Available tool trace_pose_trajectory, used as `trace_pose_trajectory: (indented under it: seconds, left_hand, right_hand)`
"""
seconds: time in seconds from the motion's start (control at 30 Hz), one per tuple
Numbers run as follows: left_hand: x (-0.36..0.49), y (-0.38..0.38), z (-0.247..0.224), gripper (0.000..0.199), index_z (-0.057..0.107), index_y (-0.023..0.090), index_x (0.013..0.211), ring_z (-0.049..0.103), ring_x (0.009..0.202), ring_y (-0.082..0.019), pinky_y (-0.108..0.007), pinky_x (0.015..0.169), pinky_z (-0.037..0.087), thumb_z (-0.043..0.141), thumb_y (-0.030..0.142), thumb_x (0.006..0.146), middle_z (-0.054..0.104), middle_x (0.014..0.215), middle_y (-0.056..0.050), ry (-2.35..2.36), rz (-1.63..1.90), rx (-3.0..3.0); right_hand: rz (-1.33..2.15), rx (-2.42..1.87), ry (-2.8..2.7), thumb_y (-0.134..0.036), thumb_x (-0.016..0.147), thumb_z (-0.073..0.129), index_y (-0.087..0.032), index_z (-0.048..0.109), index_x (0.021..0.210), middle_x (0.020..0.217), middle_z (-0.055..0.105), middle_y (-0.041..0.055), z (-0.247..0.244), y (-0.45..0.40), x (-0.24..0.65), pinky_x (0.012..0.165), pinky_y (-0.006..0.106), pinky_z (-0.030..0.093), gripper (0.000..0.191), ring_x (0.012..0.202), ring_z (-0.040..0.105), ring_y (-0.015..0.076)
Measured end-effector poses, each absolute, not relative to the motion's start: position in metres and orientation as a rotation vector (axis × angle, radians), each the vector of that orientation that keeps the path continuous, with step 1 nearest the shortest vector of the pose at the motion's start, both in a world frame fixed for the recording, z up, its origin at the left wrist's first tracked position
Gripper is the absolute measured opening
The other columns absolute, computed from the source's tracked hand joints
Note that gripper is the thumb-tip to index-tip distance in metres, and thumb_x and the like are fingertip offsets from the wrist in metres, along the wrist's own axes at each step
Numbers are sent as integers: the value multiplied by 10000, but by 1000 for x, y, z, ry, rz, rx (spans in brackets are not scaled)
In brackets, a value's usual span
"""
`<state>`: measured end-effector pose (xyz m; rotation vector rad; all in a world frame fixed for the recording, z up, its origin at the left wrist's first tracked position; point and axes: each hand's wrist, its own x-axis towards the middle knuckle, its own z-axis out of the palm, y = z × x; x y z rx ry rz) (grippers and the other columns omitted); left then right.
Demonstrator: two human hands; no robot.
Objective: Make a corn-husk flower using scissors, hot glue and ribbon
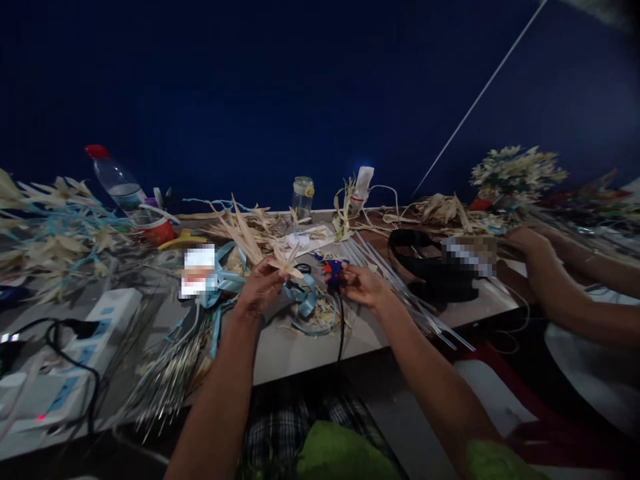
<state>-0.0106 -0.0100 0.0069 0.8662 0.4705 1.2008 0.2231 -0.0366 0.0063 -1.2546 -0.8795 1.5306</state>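
Left hand [260,290]: closed to a narrow pinch on a pale husk flower [286,267], with petals spread outward above the fingertips. Right hand [364,283]: curled around a blue-and-red glue gun [334,273], so judged from shape and cord, held apart from the flower and to the right of the left grip. Impossible to tell, at this size, any pressure on the trigger.

For neat work, pinch the flower low and gently, to spare the thin petals. Turn the flower toward the nozzle rather than reach across with the gun. Hold fingertips clear of the tip, likely hot. Squeeze lightly, for a small bead. Allow slack in the black cord [341,330], running down from the right grip toward the near table edge, to avoid a tug on the aim. Guard against drips on the blue ribbon [307,305], lying between and below the two grips. Note also, beyond the left grip, dry husks [245,233]; right of the right grip, clear sticks [400,283]; left of the left grip, thin wires [170,373].
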Motion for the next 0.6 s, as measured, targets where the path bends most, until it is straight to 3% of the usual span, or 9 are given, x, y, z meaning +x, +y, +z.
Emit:
trace_pose_trajectory:
  seconds: [0.2, 0.33, 0.6]
  left_hand:
    - [-8, -9, 3, 230, 553, 146, 619, 533, 559, -74, -206, 592, 403, 765, 158, 529, 575, 567, 34, 466, 1189, 878]
    - [-7, -12, 6, 258, 549, 139, 618, 530, 569, -80, -216, 595, 408, 781, 185, 514, 577, 590, 27, 485, 1175, 886]
    - [-5, -10, 5, 262, 548, 138, 599, 540, 612, -93, -234, 633, 408, 787, 208, 516, 604, 641, 10, 436, 1208, 874]
  right_hand:
    - [819, -1669, -1446, -237, 684, 597, -176, 677, 841, 949, 665, 79, 27, -53, 216, 822, 305, 446, 187, 865, 605, 187]
    - [953, -1286, -1576, -250, 755, 519, -181, 649, 1002, 921, 661, 54, 32, -46, 181, 772, 304, 457, 288, 805, 602, 157]
    - [867, -900, -1511, -167, 731, 548, -180, 669, 781, 854, 593, 44, 20, -29, 135, 829, 308, 423, 132, 856, 559, 151]
